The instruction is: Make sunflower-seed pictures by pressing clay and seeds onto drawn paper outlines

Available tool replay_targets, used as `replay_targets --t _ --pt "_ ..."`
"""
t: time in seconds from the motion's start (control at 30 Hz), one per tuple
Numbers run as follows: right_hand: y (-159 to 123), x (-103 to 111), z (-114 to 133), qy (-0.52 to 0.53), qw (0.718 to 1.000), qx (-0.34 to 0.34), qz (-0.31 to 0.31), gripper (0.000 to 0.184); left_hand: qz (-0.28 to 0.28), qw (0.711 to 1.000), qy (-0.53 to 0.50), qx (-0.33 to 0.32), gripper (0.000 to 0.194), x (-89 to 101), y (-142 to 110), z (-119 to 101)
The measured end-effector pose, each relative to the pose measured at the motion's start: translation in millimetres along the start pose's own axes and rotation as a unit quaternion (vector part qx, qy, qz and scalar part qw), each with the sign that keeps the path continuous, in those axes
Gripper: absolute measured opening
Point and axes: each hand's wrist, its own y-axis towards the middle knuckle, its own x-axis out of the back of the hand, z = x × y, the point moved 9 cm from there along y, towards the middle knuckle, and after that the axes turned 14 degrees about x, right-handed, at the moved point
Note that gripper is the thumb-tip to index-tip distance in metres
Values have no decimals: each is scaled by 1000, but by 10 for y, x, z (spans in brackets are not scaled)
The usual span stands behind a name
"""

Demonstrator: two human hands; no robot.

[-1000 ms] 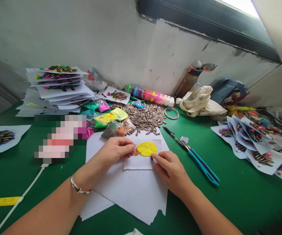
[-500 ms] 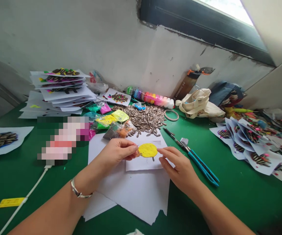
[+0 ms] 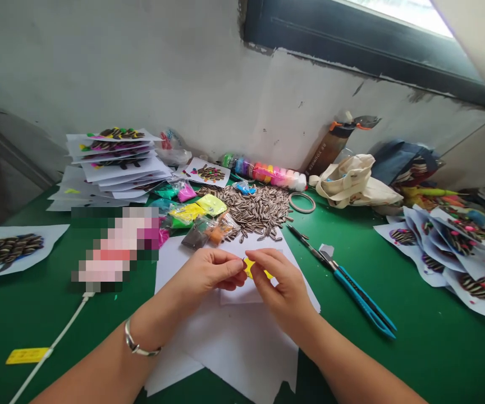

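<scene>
My left hand [image 3: 215, 268] is closed in a pinch over the paper, with a tiny dark tip [image 3: 243, 260] showing at its fingertips; what it belongs to is too small to make out. My right hand [image 3: 282, 280] has come in close from the right, its index fingertip beside that pinch and its thumb apart below. Between and behind the right fingers shows a flat yellow clay patch [image 3: 250, 268], mostly covered, on a small white sheet [image 3: 234, 297]. Larger white paper [image 3: 251, 336] lies underneath.
A heap of sunflower seeds [image 3: 259, 207] and bagged coloured clay [image 3: 186, 213] lie beyond my hands. Blue-handled tweezers [image 3: 364, 300] and a pen [image 3: 297, 232] are at right. Seed-decorated sheets [image 3: 116, 163] are stacked at back left, more [image 3: 448, 241] at right. A cable [image 3: 53, 348] crosses the left.
My right hand has moved left, over the yellow clay and up to my left fingertips, hiding much of the patch. The whole view has shifted slightly.
</scene>
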Motion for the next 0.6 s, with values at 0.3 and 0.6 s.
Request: replay_targets --t 0.3,0.6 --pt "-50 -55 52 -15 999 36 26 38 4 1000 2 -1 27 -41 -30 -31" --pt "-47 -110 100 7 999 24 41 36 -15 1000 -28 0 26 -6 -21 -34"
